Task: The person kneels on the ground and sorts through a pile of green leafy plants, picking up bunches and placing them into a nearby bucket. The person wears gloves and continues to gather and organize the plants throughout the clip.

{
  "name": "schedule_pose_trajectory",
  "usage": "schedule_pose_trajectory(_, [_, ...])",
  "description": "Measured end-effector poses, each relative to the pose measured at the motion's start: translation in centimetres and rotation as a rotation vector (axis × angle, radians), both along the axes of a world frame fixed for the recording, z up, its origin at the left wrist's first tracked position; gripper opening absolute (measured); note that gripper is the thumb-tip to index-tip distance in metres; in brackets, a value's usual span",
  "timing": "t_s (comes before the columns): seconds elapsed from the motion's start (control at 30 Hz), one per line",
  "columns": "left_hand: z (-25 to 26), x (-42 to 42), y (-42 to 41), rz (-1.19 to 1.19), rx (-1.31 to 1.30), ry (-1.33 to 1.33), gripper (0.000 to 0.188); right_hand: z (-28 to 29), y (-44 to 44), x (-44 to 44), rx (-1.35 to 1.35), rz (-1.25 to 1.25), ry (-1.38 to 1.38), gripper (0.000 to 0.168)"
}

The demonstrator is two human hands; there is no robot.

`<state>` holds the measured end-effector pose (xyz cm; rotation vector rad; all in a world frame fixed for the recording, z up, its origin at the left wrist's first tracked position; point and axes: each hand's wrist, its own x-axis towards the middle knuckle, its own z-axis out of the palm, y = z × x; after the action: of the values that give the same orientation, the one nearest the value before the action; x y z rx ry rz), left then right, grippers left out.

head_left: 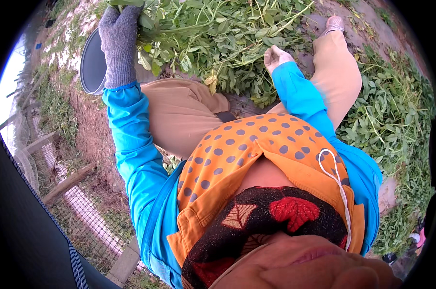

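Observation:
My left hand (118, 43), in a grey knitted glove, reaches to the top edge and grips leafy green stems (145, 21); its fingertips are partly cut off. Just left of that wrist is a grey round tub or bucket (91, 63), partly hidden by the glove. A large heap of cut leafy plants (232, 54), with some yellowed leaves, lies in front of me. My right hand (277, 57), pale, rests at the right side of this heap with its fingers curled; whether anything is between them cannot be told.
My bent legs in tan trousers (182, 112) flank the heap, with a shoe (334, 24) at the upper right. More leafy plants (391, 115) lie on the right. Netting (91, 216) and wooden posts (70, 182) stand at the lower left, beside bare soil (91, 133).

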<state>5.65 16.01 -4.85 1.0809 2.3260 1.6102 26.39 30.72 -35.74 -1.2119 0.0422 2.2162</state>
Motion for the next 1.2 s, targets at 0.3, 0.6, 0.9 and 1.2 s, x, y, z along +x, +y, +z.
schedule_pose_trajectory(0.3, [-4.0, -3.4, -0.9, -0.213, -0.242, 0.026, 0.025, -4.9, -2.7, -4.4, -0.035, 0.285, -0.144, 0.016])
schedule_pose_trajectory(0.6, [-3.9, -2.6, -0.6, -0.238, -0.232, 0.005, 0.024, 4.2, -5.3, -2.6, 0.632, 0.03, -0.397, 0.023])
schedule_pose_trajectory(0.9, [-5.7, -0.7, 1.4, -0.395, -0.293, -0.262, 0.024, 11.0, -7.7, -3.0, 1.156, 0.23, -0.232, 0.019])
schedule_pose_trajectory(1.2, [-11.1, 2.7, 2.6, -0.615, -0.418, -0.348, 0.035, 10.5, -8.2, -4.0, 1.853, 0.374, -0.602, 0.042])
